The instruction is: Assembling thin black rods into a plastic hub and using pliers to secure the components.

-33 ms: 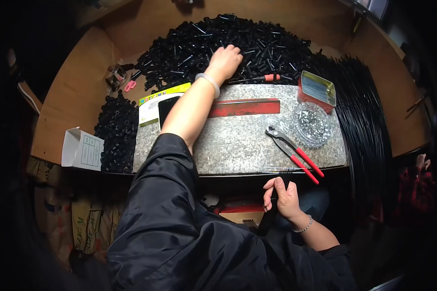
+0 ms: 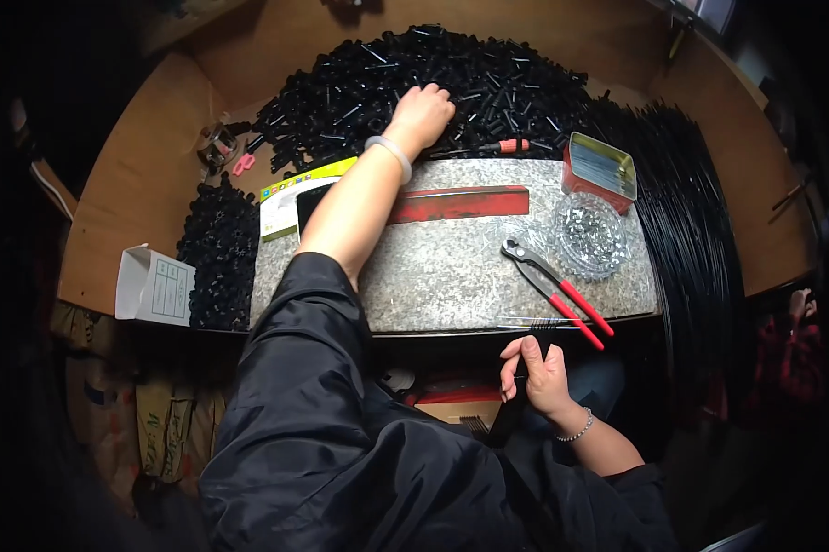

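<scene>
My left hand (image 2: 422, 115), a pale bangle on its wrist, reaches across the bench into a heap of small black tubular parts (image 2: 341, 101). Its fingers are curled down into the heap; the fingertips and anything in them are hidden. At the bench's near edge, my right hand (image 2: 541, 373) is closed with the thumb on top, gripping a bunch of thin black rods (image 2: 543, 327). Thin, pale wires cross near the rods' tips. Just beyond this hand, pliers (image 2: 554, 287) with red handles lie on the speckled grey slab (image 2: 414, 276).
A red bar (image 2: 460, 203) lies on the slab. At its right are a clear dish (image 2: 591, 235) of small metal pieces, a tin (image 2: 602, 170) and long black rods (image 2: 686, 212). Small black parts (image 2: 219, 239) and a white carton (image 2: 155, 285) stand left. A red-handled screwdriver (image 2: 511, 146) borders the heap.
My left hand has shifted very slightly to the left within the heap. The right hand and its rods stay put.
</scene>
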